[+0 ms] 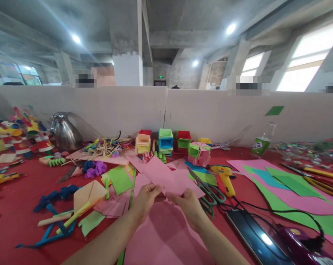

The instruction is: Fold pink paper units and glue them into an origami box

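Both my hands hold a folded pink paper piece (166,176) above the red table (14,217). My left hand (144,200) pinches its near left edge with fingers closed. My right hand (189,205) grips the near right edge, fingers curled. A large pink sheet (166,239) lies flat under my forearms. Green-handled scissors (209,191) rest just right of my right hand.
Folded paper boxes (165,141) in several colours stand at the back by the white partition (210,114). A yellow glue gun (225,176), a phone (251,235), cables and green, blue and pink sheets (290,191) lie right. Paper scraps, sticks, a metal kettle (65,132) and figurines sit left.
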The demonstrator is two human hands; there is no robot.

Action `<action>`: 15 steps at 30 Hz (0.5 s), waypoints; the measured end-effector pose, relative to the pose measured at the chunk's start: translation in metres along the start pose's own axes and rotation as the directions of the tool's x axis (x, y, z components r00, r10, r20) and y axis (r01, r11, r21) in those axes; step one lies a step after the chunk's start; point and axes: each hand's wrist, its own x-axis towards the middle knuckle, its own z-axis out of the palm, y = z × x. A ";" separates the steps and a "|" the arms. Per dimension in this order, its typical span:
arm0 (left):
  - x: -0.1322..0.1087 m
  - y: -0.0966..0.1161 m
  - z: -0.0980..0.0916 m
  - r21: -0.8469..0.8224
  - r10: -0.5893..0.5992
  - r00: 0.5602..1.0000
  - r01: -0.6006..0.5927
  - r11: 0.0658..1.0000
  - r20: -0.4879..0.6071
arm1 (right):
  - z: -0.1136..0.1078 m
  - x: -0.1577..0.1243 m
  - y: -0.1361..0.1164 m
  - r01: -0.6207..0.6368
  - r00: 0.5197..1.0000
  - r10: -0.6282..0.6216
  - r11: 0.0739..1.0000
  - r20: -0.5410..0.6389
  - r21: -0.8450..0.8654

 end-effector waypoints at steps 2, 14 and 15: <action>0.003 0.000 -0.004 0.010 0.012 0.999 -0.011 1.000 -0.044 | -0.004 0.003 0.005 0.006 1.000 -0.006 0.999 0.012 -0.041; 0.011 0.015 -0.021 0.138 -0.150 0.985 0.138 0.981 0.081 | -0.021 -0.003 -0.023 0.615 0.778 -0.526 0.525 0.343 -0.589; 0.009 0.015 -0.019 0.137 -0.149 0.983 0.134 0.981 0.105 | -0.019 -0.004 -0.023 0.666 0.728 -0.553 0.428 0.406 -0.611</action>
